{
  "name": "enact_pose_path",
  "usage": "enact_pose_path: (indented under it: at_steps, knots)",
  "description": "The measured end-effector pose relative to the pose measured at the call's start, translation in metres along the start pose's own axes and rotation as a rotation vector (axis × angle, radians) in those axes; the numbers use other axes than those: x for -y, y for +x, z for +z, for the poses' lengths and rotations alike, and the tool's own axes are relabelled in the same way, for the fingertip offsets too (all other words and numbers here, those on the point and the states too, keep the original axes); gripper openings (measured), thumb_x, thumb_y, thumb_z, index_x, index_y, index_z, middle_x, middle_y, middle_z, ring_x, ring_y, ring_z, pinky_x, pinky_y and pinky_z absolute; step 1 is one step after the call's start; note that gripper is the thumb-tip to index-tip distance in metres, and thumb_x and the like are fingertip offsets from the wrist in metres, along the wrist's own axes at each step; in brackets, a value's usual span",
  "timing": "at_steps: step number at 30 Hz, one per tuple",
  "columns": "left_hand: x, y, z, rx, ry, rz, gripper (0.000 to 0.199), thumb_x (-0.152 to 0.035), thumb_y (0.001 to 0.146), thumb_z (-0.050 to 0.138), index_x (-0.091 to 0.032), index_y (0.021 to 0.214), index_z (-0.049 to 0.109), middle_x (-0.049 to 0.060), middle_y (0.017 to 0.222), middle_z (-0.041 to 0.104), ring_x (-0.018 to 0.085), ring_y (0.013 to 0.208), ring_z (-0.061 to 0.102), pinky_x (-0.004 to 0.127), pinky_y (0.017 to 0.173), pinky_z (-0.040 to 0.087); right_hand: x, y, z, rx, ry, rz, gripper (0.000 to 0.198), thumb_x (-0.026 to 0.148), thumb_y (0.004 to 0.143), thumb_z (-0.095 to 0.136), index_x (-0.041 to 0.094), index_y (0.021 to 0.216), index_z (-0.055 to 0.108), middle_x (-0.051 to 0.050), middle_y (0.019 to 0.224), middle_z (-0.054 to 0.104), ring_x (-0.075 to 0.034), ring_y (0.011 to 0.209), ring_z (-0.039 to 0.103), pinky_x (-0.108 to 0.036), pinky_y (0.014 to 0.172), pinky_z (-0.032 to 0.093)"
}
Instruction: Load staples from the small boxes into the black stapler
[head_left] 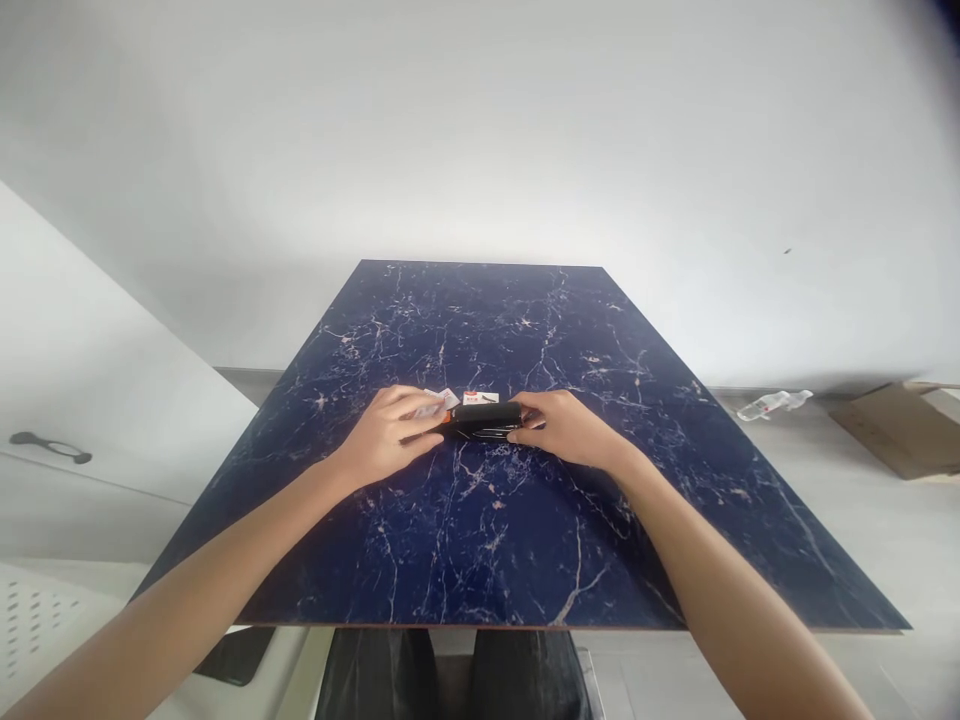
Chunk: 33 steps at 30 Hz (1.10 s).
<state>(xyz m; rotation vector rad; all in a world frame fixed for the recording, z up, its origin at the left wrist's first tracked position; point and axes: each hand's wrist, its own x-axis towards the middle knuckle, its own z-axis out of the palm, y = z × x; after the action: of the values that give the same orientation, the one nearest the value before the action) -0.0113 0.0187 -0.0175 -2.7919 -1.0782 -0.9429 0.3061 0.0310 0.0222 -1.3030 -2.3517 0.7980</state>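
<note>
What looks like a black stapler lies across the middle of the table, with a shiny lower part and a bit of orange at its left end. My right hand grips its right end between thumb and fingers. At the left end, my left hand closes its thumb and fingertips on it. A small white box with red print sits just behind the stapler. Beside it, a white packet is partly hidden by my left fingers.
The dark blue marbled table stands near a pale wall. To the right on the floor are a clear plastic bottle and a cardboard box. A white cabinet with a dark handle is at left.
</note>
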Motion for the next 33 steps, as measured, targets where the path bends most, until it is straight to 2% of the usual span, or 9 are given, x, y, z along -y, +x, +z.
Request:
enact_pose_path:
  at_steps: [3, 5, 9, 13, 16, 20, 24, 27, 33]
  knots:
    - [-0.004, 0.001, -0.005, -0.018, 0.063, -0.114, 0.02, -0.039, 0.091, 0.07, -0.03, 0.108, 0.078, 0.006, 0.135, 0.065, 0.031, 0.122, 0.056, 0.054, 0.103, 0.044, -0.013, -0.005, -0.015, 0.023, -0.04, 0.043, 0.025, 0.031, 0.085, 0.068, 0.029, 0.11, 0.072, -0.003, 0.103, 0.077, -0.025, 0.09, 0.073, -0.04, 0.079, 0.057]
    - [-0.005, 0.004, -0.006, 0.019, 0.091, -0.2, 0.033, -0.045, 0.087, 0.072, -0.027, 0.115, 0.075, 0.01, 0.136, 0.062, 0.034, 0.121, 0.056, 0.055, 0.1, 0.046, -0.023, -0.01, -0.027, 0.062, -0.043, 0.082, 0.028, 0.033, 0.084, 0.069, 0.029, 0.112, 0.072, -0.004, 0.103, 0.077, -0.025, 0.089, 0.073, -0.041, 0.079, 0.059]
    - [0.0, 0.007, -0.011, 0.088, 0.053, -0.348, 0.041, -0.045, 0.088, 0.07, -0.022, 0.123, 0.067, 0.011, 0.115, 0.07, 0.03, 0.102, 0.064, 0.045, 0.083, 0.054, -0.034, -0.018, -0.045, 0.116, -0.054, 0.127, 0.033, 0.036, 0.082, 0.071, 0.027, 0.114, 0.073, -0.005, 0.106, 0.077, -0.027, 0.091, 0.073, -0.043, 0.081, 0.06]
    - [-0.001, 0.01, -0.022, -0.165, 0.046, -0.341, 0.032, -0.038, 0.09, 0.07, -0.022, 0.117, 0.067, 0.008, 0.111, 0.073, 0.026, 0.098, 0.068, 0.041, 0.083, 0.056, -0.02, -0.023, -0.05, -0.143, -0.021, 0.069, 0.03, 0.038, 0.088, 0.065, 0.025, 0.114, 0.072, -0.008, 0.108, 0.075, -0.027, 0.095, 0.071, -0.046, 0.085, 0.06]
    - [-0.021, 0.017, -0.023, -0.323, 0.011, -0.13, 0.033, -0.031, 0.088, 0.075, -0.025, 0.119, 0.065, 0.006, 0.115, 0.074, 0.024, 0.103, 0.068, 0.041, 0.088, 0.056, 0.008, -0.024, -0.038, -0.315, 0.201, 0.004, 0.033, 0.043, 0.093, 0.062, 0.023, 0.119, 0.068, -0.01, 0.107, 0.074, -0.026, 0.091, 0.072, -0.046, 0.082, 0.062]
    - [-0.059, 0.025, -0.013, -0.29, -0.13, -0.011, 0.034, -0.025, 0.087, 0.076, -0.03, 0.12, 0.066, 0.003, 0.117, 0.075, 0.024, 0.107, 0.067, 0.043, 0.091, 0.057, 0.044, -0.02, -0.003, -0.096, 0.49, -0.117, 0.048, 0.045, 0.089, 0.07, 0.026, 0.132, 0.06, -0.009, 0.122, 0.071, -0.023, 0.093, 0.073, -0.042, 0.08, 0.064]
    - [-0.07, 0.023, -0.011, -0.181, -0.614, -0.195, 0.047, -0.029, 0.093, 0.068, -0.03, 0.139, 0.056, 0.009, 0.141, 0.063, 0.028, 0.121, 0.064, 0.047, 0.095, 0.06, 0.052, -0.014, 0.021, -0.129, 0.71, -0.087, 0.035, 0.041, 0.091, 0.069, 0.024, 0.121, 0.062, -0.006, 0.114, 0.074, -0.021, 0.095, 0.073, -0.039, 0.084, 0.064]
    - [-0.061, 0.021, -0.014, -0.035, -0.983, -0.35, 0.039, -0.032, 0.098, 0.06, -0.027, 0.137, 0.06, 0.012, 0.135, 0.067, 0.025, 0.102, 0.073, 0.04, 0.075, 0.066, 0.047, -0.011, 0.025, -0.13, 0.789, -0.062, 0.036, 0.039, 0.088, 0.074, 0.023, 0.118, 0.062, -0.007, 0.112, 0.074, -0.021, 0.095, 0.073, -0.038, 0.082, 0.063]
    - [-0.052, 0.017, -0.009, -0.098, -0.936, -0.552, 0.02, -0.031, 0.085, 0.077, -0.021, 0.102, 0.073, 0.005, 0.093, 0.079, 0.018, 0.069, 0.075, 0.031, 0.061, 0.065, 0.048, -0.01, 0.034, -0.17, 0.727, 0.007, 0.04, 0.041, 0.083, 0.078, 0.026, 0.118, 0.065, -0.005, 0.112, 0.074, -0.022, 0.09, 0.072, -0.04, 0.08, 0.064]
